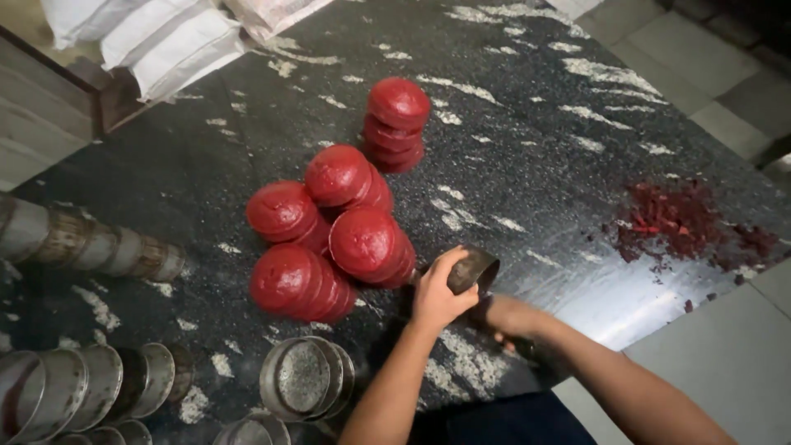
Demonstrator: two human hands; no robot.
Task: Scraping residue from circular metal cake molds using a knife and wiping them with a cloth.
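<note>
Beside red discs, fingers round tin

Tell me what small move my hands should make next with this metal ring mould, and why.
Probably tip the metal ring mould over beside the nearest red disc stack. The left hand holds its rim tilted, the right hand steadies it from below, and finished discs already stand in rows right next to it.

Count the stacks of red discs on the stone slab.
5 stacks of red discs: one upright at the far end, four leaning in a cluster, rear, left, right, nearest. No others show.
</note>
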